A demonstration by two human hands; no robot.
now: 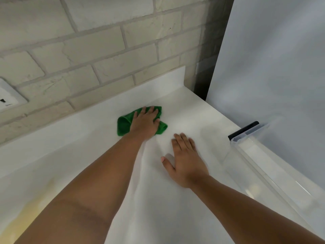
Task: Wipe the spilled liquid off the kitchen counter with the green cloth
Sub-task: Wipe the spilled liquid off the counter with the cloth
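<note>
A crumpled green cloth [124,125] lies on the white kitchen counter [184,110] near the back wall. My left hand [145,123] presses flat on top of the cloth with fingers straight, covering its middle. My right hand [186,159] rests palm down on the bare counter, to the right of the cloth and nearer to me, with fingers spread and nothing in it. A yellowish stain [26,213] shows on the counter at the lower left. No clear puddle shows near the cloth.
A pale brick wall [105,50] rises behind the counter, with a wall socket [7,99] at the left. A clear plastic container [263,166] with a black piece stands at the counter's right edge. A white appliance side [272,59] stands at the right.
</note>
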